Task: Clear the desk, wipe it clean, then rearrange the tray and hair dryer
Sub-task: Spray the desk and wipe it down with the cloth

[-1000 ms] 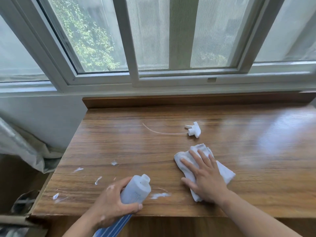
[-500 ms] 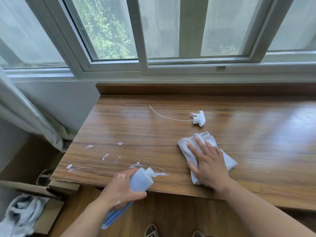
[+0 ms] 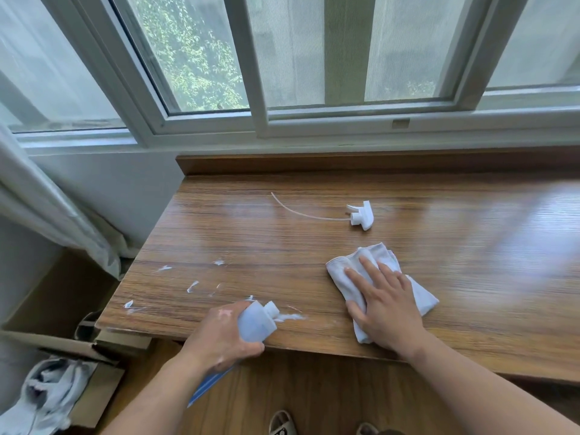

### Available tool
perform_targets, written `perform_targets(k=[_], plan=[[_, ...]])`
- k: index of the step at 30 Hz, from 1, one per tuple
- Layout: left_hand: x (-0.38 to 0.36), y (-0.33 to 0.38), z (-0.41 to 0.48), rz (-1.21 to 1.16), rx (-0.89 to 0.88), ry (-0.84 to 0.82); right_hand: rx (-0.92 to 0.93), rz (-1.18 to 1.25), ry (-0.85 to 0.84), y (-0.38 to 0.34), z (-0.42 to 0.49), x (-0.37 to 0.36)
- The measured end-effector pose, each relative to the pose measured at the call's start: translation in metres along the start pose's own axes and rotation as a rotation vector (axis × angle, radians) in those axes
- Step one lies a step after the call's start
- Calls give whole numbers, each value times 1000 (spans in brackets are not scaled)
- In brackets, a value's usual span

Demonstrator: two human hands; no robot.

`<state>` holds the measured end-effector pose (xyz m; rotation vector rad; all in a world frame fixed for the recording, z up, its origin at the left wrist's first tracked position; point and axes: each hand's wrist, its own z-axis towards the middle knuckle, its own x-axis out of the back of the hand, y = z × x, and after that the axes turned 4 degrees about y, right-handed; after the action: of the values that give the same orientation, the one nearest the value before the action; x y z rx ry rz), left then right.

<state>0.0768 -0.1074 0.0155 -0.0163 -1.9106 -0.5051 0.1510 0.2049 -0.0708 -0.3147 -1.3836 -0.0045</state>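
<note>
I saw the uncapped bottle tipped low over the desk's near edge, white cleaner smeared at its mouth, the left hand curled round its body, while the right hand, fingers spread flat, pressed the folded cloth onto the wood, near the detached spray head.

Desk: open wood is stretching across the right half.
Spray head, thin tube trailing left, is lying mid-desk toward the back.
Cloth under the flat right hand is occupying front centre.
Left hand, gripping the bottle, is blocking the front edge.
Raised back ledge is bounding the far side.
</note>
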Motion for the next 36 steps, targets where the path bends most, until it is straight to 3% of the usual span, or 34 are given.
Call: perform_targets(k=[36], plan=[[3, -10, 14, 78, -29, 10, 12, -30, 9, -4, 0, 3]])
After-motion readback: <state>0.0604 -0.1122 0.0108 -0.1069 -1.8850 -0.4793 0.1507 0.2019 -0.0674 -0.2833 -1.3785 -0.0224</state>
